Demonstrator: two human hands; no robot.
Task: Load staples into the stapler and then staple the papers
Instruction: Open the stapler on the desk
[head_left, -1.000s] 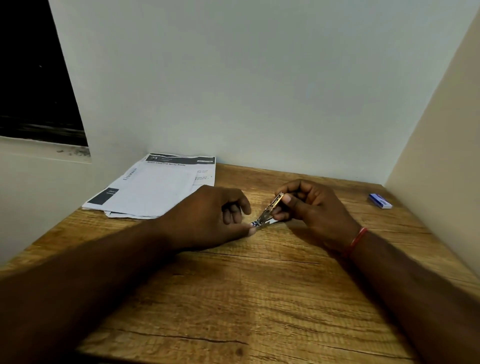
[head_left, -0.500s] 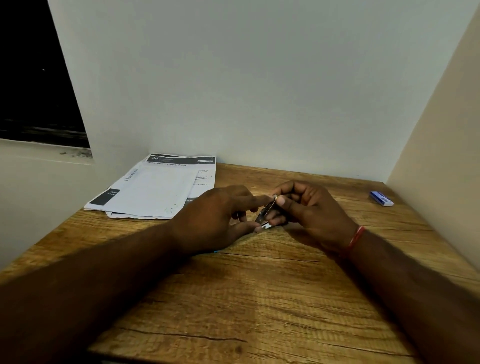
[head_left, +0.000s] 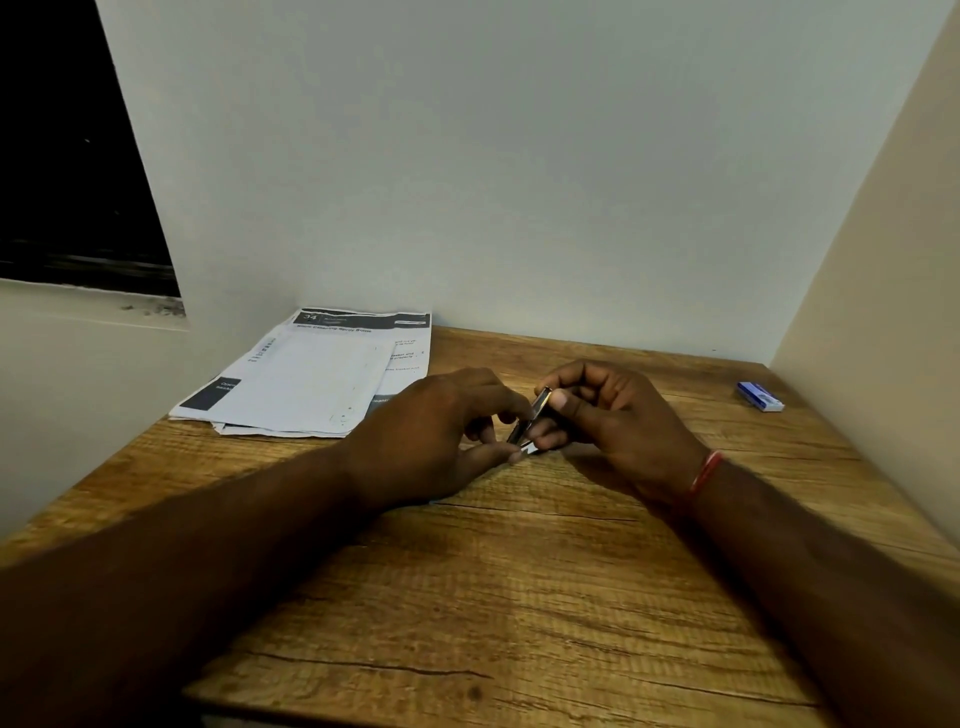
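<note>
Dim, soft indoor light, dark forearms, black window — wide-angle bending at edges

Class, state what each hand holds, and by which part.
The right hand grips the stapler at its upper end; the left hand pinches its lower end.

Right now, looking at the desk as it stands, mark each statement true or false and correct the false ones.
1. The left hand and right hand both hold the stapler. True.
2. The papers lie under the stapler. False: they lie at the back left of the table, apart from it.
3. The blue box lies at the back right, untouched. True.
4. The red band is on the left wrist. False: it is on the right wrist.
</note>
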